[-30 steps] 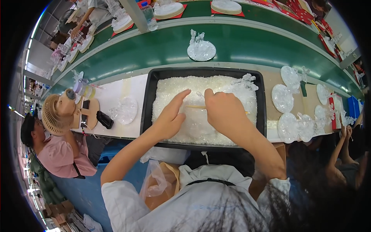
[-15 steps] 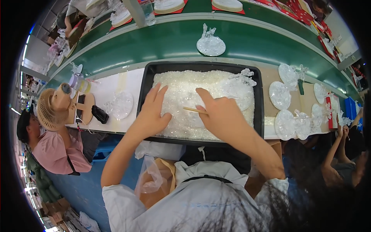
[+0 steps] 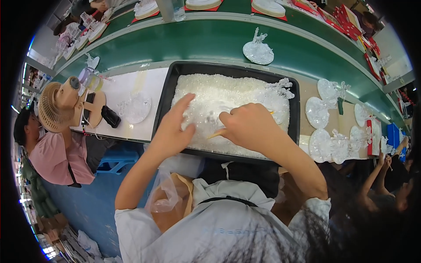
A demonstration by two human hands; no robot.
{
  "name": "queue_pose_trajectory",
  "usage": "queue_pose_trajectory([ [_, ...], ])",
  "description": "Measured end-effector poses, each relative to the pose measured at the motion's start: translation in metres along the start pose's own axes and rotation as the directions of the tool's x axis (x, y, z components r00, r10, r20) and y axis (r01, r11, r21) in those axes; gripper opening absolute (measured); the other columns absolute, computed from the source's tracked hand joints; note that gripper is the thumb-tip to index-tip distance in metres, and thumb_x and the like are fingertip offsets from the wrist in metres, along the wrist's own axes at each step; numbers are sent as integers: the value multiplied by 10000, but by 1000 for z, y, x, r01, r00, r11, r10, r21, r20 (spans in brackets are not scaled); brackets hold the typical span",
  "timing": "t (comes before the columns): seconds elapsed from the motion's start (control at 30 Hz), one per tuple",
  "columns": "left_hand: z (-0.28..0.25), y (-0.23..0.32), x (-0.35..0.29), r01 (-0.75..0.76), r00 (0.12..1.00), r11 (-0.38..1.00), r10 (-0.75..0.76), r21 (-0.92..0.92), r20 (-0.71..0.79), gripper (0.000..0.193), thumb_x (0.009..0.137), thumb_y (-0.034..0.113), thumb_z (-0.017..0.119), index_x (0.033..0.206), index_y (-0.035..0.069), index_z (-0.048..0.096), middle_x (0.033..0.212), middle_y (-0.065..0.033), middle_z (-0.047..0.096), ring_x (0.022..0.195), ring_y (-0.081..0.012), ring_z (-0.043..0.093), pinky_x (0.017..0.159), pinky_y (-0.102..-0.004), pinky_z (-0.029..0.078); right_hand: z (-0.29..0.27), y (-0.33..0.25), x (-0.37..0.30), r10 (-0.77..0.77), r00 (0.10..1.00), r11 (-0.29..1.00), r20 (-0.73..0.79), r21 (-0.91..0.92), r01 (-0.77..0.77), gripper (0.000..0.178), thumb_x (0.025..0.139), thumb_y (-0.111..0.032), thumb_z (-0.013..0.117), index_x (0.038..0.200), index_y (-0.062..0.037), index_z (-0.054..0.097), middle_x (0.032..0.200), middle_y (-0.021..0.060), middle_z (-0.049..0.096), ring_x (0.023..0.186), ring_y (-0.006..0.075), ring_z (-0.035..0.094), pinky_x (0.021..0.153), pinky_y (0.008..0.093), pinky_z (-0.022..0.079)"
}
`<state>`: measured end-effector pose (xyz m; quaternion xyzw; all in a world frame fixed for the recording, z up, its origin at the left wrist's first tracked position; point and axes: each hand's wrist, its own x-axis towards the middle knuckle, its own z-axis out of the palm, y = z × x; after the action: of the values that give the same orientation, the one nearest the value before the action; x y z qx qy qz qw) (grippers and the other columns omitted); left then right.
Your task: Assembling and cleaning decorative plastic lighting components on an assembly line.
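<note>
A black tray (image 3: 163, 109) in front of me holds a bed of white, sparkling flakes (image 3: 206, 87). Over the left part of the flakes hovers my left hand (image 3: 173, 131), fingers apart and nothing in them. My right hand (image 3: 250, 127) is closed around a thin wooden stick (image 3: 215, 134) above the tray's middle; one end pokes out to the left of the fist. A clear, glittery figurine (image 3: 280, 89) stands in the tray's far right corner, on what looks like a whitened base partly hidden by my right hand.
Several glittery discs with clear figures, such as this disc (image 3: 316, 112), lie right of the tray. Another disc (image 3: 136, 108) lies to the left, near a black object (image 3: 110, 116), a beige fan (image 3: 55, 107) and a jar (image 3: 90, 79). One more figurine (image 3: 258, 49) sits on the green surface beyond.
My right hand's index finger has curled in, and the stick has swung to a different slant in the fist. My left hand stays open over the flakes. The whole view has shifted slightly.
</note>
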<state>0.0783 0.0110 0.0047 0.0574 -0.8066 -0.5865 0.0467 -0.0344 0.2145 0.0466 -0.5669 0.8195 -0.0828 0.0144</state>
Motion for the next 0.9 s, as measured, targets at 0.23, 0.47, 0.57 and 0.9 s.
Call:
queue_pose_trajectory([
  [0.23, 5, -11, -9, -162, 977, 812, 52, 561, 207, 679, 817, 19, 542, 1471, -54, 374, 1379, -306, 524, 1338, -419, 479, 1128, -419, 373, 35, -9, 19, 37, 991, 999, -126, 2, -37, 353, 940, -341, 642, 745, -48, 671, 597, 131, 633, 579, 327, 661, 522, 415, 518],
  [0.47, -14, 7, 0, -91, 991, 996, 90, -10, -100, 609, 922, -24, 488, 1516, 27, 366, 1503, -183, 450, 1411, -299, 420, 1153, -405, 341, 4, 4, 13, 380, 896, 879, -231, 391, -272, 343, 926, -284, 677, 769, 21, 690, 638, 138, 672, 538, 267, 642, 527, 354, 498],
  [0.57, -26, 13, 12, -103, 973, 994, 92, -39, -213, 587, 958, 35, 473, 1528, -1, 339, 1543, -172, 408, 1426, -298, 400, 1171, -386, 306, -4, 17, -1, 590, 802, 509, -92, 814, -281, 299, 936, -237, 672, 837, 42, 715, 648, 91, 676, 522, 157, 610, 515, 315, 476],
  [0.9, -9, -1, 39, -19, 987, 968, 58, -251, 150, 704, 1054, 483, 367, 1520, -44, 347, 1562, -158, 390, 1455, -277, 344, 1212, -377, 202, 45, 4, -18, 569, 722, -581, 394, 814, 14, 153, 979, -119, 592, 956, 24, 640, 705, 76, 615, 443, 53, 383, 386, 220, 250],
])
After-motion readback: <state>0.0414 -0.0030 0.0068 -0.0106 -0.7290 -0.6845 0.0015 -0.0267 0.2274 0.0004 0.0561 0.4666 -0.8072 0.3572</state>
